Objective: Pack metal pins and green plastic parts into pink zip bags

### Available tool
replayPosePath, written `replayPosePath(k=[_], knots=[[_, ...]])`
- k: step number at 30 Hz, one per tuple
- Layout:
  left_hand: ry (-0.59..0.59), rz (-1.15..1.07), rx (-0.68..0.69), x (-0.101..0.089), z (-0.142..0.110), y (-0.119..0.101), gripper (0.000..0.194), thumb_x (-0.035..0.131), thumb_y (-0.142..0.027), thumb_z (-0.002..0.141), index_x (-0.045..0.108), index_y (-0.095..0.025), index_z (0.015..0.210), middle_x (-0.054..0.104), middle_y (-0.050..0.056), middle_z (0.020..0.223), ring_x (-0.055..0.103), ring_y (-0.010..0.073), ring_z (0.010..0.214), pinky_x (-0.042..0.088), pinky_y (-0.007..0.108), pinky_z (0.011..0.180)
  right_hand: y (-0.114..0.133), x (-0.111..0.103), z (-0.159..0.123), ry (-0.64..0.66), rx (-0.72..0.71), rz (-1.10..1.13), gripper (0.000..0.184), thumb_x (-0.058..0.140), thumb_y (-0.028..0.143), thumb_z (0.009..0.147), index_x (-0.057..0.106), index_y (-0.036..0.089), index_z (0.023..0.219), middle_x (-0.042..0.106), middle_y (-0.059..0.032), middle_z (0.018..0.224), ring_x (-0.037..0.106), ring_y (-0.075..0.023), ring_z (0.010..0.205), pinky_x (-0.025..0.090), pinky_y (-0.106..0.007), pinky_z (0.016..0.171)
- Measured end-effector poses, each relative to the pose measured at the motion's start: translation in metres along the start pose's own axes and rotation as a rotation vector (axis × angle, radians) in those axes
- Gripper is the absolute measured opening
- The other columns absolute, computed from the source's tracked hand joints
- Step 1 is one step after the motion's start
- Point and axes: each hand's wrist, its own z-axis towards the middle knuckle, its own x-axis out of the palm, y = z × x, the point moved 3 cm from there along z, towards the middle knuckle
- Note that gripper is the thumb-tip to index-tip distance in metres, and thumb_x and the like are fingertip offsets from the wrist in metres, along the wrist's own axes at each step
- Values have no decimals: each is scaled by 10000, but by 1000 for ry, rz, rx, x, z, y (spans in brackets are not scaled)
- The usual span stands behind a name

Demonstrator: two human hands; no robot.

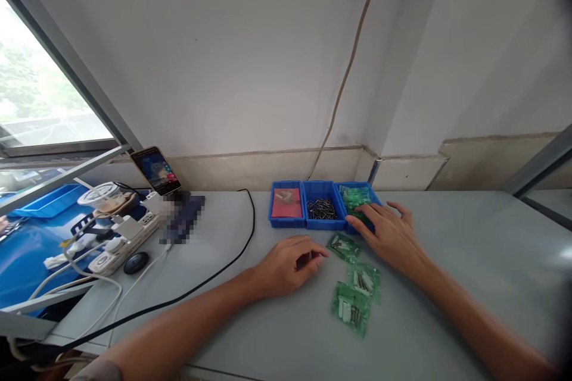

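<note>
My left hand (288, 262) rests on the grey table with its fingers curled in; something small and dark shows under the fingertips, which I cannot make out. My right hand (388, 232) reaches to the right-hand blue bin (357, 199), fingers spread over the green plastic bags inside it. Three small green bags (355, 286) holding metal parts lie on the table between my hands. The middle blue bin (322, 208) holds several dark screws. The left blue bin (286, 205) has a red bottom with a few pale pieces.
A phone (155, 169) leans on a stand at the left, beside a white power strip (123, 241) with plugs and cables. A black cable (214, 274) runs across the table (469, 286). A blue tray (49, 202) sits by the window. The wall stands behind the bins.
</note>
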Motion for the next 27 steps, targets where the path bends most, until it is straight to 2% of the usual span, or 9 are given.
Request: replayPosePath(k=[6,11,16,20,23,27], knots=[[48,-5,-2,-1,0,-4,257,581,-368,1080,724,-215,1228,740,63,1010,685,183,880,573,274,780,-2,3,-1,3,-7,-34,463,427,616,1103,703,262,992,809,-49,1043,741,-295,1033,258,-599,1183],[99,46,130,2,0,-10,310,654,-423,1055,726,-224,1281,743,86,1138,702,230,1053,540,361,1004,-1,4,-3,-40,-9,-46,440,403,574,1118,696,247,1078,770,-75,1094,725,-308,1055,318,-569,1136],[206,140,194,7,-2,-16,434,718,-485,1017,695,-316,1416,688,91,1261,674,259,1126,482,397,1060,3,1,-4,-122,-26,-75,385,408,498,1122,685,230,1127,752,-109,1099,681,-325,1009,403,-517,1007],[263,251,226,11,-4,-18,487,717,-559,1002,665,-411,1464,651,87,1354,637,279,1147,448,431,1082,2,0,-3,-104,-49,-60,358,393,459,1133,669,251,1039,767,-83,1045,703,-300,976,386,-512,1040],[258,296,262,13,-5,-19,412,702,-547,1015,717,-403,1401,639,90,1395,632,282,1139,447,443,1071,1,1,-3,-80,-49,-61,365,379,449,1139,665,249,1034,768,-81,1037,707,-304,981,397,-517,1034],[221,226,244,11,-4,-17,334,754,-538,982,788,-300,1213,672,96,1343,654,272,1133,485,409,1034,3,1,-4,-116,-31,-83,357,401,472,1125,664,236,1169,744,-133,1151,658,-355,1016,452,-516,932]])
